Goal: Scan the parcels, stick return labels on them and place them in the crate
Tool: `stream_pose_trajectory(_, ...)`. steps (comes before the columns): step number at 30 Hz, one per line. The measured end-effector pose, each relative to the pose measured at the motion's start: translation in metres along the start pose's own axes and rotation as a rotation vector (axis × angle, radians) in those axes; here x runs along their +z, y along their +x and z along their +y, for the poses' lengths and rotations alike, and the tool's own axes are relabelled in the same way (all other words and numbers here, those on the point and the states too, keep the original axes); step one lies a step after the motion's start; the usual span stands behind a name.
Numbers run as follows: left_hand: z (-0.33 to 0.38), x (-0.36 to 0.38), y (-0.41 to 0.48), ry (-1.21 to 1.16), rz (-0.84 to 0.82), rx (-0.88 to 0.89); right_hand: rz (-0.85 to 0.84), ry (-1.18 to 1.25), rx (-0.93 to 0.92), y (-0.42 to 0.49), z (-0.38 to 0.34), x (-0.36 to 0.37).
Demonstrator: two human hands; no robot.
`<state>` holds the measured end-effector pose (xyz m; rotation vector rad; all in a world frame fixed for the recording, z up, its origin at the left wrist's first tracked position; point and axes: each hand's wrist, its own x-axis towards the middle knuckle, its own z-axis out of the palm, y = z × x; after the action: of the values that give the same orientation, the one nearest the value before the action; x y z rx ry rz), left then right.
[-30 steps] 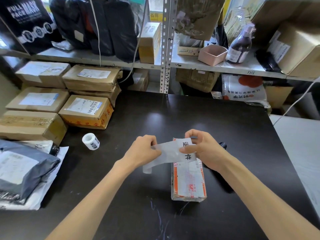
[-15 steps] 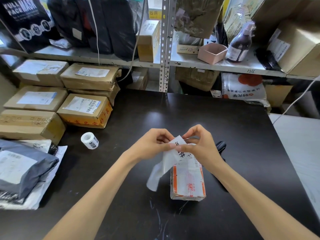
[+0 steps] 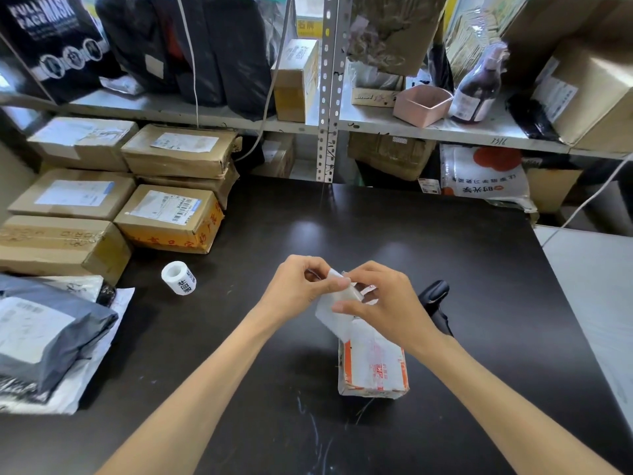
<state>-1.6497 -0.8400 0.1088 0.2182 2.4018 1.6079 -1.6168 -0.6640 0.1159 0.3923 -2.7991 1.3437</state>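
Parcel, white with orange print, lies flat on the black table near its centre, its far end covered by a white return label held above it. The 2 hands meet there: left hand pinches the label's upper edge and right hand pinches it just beside. Beyond, a label roll sits to the left, a black scanner lies behind the right hand, and cardboard boxes are stacked far left.

both hands pinching a white label, above small parcel, black table
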Motion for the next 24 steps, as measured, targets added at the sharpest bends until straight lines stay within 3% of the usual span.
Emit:
stream_pose_trajectory(3,0.001,-0.001,-0.001,0.017,-0.028,0.007,-0.007,-0.094,0.012,0.003,-0.003,-0.001)
stream_pose_trajectory(7,0.002,-0.007,-0.001,0.045,-0.061,0.012,-0.01,0.018,0.079,0.003,-0.006,-0.008)
stream_pose_trajectory(15,0.007,-0.018,-0.007,0.136,-0.203,0.041,-0.216,0.059,0.127,0.008,-0.012,-0.021)
stream_pose_trajectory(20,0.013,-0.008,-0.013,0.23,-0.154,0.073,-0.189,-0.064,0.044,0.013,-0.014,-0.016)
stream_pose_trajectory(24,0.015,-0.008,-0.014,0.232,-0.17,0.056,-0.27,-0.071,0.009,0.015,-0.009,-0.019)
